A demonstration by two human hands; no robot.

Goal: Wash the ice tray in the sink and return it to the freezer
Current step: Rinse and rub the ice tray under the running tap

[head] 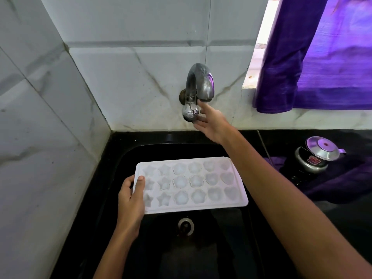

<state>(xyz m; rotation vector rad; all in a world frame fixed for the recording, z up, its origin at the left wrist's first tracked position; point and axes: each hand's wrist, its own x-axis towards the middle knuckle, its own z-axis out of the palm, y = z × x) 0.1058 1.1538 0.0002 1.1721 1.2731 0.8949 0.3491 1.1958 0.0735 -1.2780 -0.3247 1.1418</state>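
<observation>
A white ice tray (193, 185) with star, flower and heart moulds is held level over the black sink (145, 154). My left hand (130, 195) grips its left end, thumb on top of the rim. My right hand (209, 122) reaches up to the chrome tap (199, 83) on the tiled wall, its fingers touching the round tap knob (190, 113). No water is seen running from the spout. The freezer is out of view.
The sink drain (185, 226) lies below the tray. A small metal kettle (318, 154) stands on a purple cloth (342, 184) on the black counter at the right. A purple curtain (314, 57) hangs by the window. Marble tiles cover the back and left walls.
</observation>
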